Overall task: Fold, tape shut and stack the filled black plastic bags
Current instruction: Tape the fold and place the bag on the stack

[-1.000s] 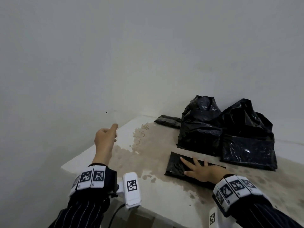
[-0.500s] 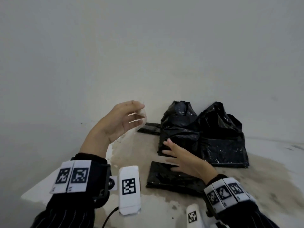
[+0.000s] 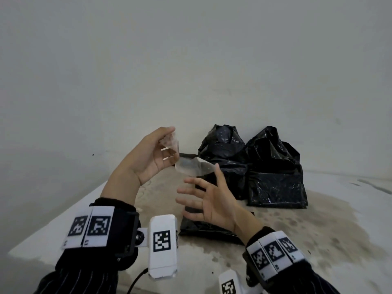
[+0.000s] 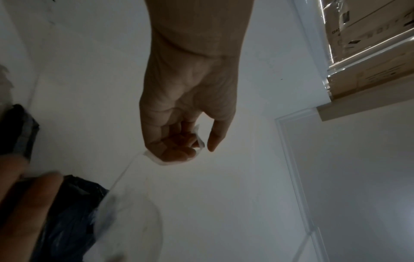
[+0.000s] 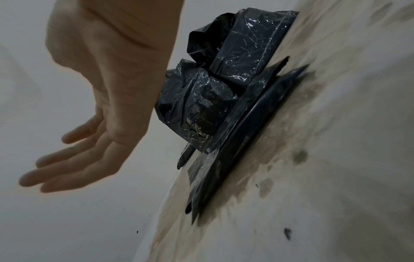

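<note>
The left hand point(image 3: 148, 158) pinches a strip of clear tape point(image 3: 192, 167) above the table point(image 3: 318, 240), while the right hand point(image 3: 212, 200) reaches for it, fingers spread and empty. The folded flat bag point(image 3: 203, 229) lies near, seemingly untaped; two filled bags point(image 3: 275, 187) stand far right, tops unfolded.

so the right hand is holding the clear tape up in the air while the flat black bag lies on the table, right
Not quite: the left hand holds the clear tape in the air, as the head view shows. The right hand is open, fingers spread, holding nothing. The flat black bag does lie on the table.
</note>
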